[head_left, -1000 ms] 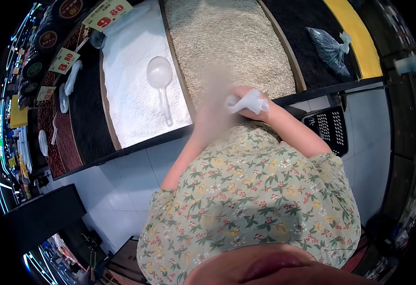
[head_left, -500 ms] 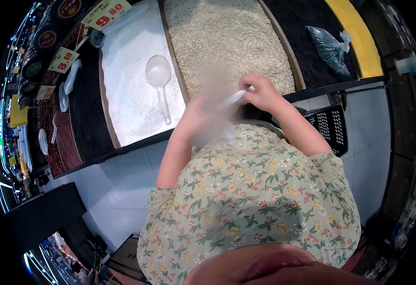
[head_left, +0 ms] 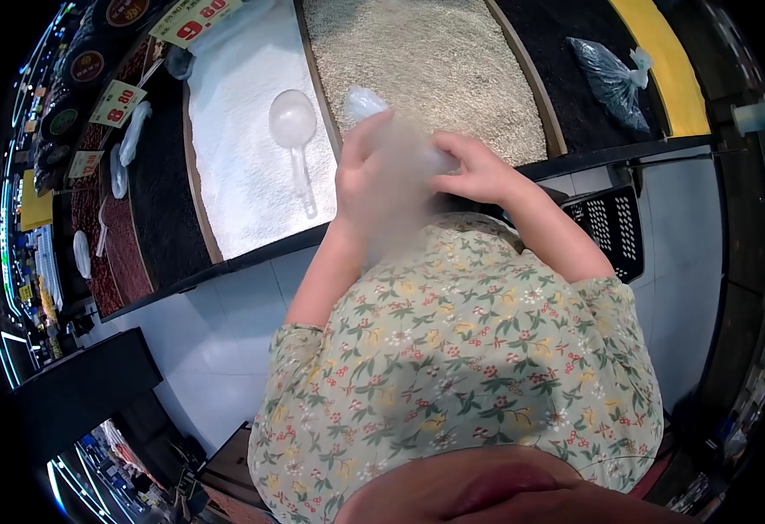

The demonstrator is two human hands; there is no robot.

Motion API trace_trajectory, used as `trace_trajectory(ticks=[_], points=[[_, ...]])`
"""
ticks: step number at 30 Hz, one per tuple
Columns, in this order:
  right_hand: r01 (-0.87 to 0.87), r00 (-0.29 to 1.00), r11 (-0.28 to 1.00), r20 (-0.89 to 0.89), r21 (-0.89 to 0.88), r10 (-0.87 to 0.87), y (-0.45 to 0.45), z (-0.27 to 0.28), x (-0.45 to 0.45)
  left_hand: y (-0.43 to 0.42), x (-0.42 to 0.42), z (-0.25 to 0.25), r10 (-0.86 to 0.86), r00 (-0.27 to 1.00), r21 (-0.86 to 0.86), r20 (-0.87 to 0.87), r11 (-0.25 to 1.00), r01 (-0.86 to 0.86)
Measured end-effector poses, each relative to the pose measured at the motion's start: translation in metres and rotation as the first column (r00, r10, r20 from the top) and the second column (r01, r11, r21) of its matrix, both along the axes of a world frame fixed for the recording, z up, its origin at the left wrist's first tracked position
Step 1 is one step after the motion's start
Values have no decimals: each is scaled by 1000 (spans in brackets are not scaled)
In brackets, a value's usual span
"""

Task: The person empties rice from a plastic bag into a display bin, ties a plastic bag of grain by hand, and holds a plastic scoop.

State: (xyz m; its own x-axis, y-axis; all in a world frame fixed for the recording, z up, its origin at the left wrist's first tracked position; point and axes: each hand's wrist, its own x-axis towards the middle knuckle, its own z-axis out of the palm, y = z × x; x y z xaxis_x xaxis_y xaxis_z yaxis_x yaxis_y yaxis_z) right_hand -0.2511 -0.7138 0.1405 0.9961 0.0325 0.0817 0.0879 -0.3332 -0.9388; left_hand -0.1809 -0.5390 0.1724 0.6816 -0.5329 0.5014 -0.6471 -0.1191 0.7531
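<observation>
My left hand [head_left: 356, 179] is at the near edge of the pale grain bin [head_left: 435, 70], its fingers wrapped round a translucent plastic bag [head_left: 365, 103] whose bunched part sticks out above them. A blurred patch in the middle of the view covers part of this hand and the bag. Just to the right, my right hand [head_left: 474, 170] has thumb and fingers closed round a piece of the thin plastic. On the white powder bin [head_left: 242, 113] to the left lies a clear scoop [head_left: 293, 122], its handle toward me.
Dark bins [head_left: 159, 175] flank the pale ones, with price signs [head_left: 118, 103] at the left. A tied bag [head_left: 611, 83] rests on the right dark bin beside a yellow strip [head_left: 662, 61]. A black crate [head_left: 609, 229] stands below the counter's edge.
The plastic has gone from the right hand's pinch between the hands to a bunched shape above my left hand. My left hand has moved up, and the right fingers have shifted round the plastic.
</observation>
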Motion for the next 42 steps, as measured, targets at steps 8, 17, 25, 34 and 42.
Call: trace_trajectory(ticks=[8,17,25,34,42], points=[[108,993,810,-102,576,-60,-7,7,-3,-9,-15,4,-57,959,-210,-279,978,-3],[257,933,767,57,588,-357,-56,32,-20,6,-7,1,7,689,-128,-724,981,-145],[406,860,743,51,532,-507,-94,27,-35,23,3,-15,60,781,-167,-622,964,-206],[665,602,734,482,141,-637,-78,67,-32,26,-9,-8,63,794,-141,-605,973,-185],[388,607,882,794,-266,-28,-8,107,-28,20,-14,-15,15,881,-172,-472,979,-109]])
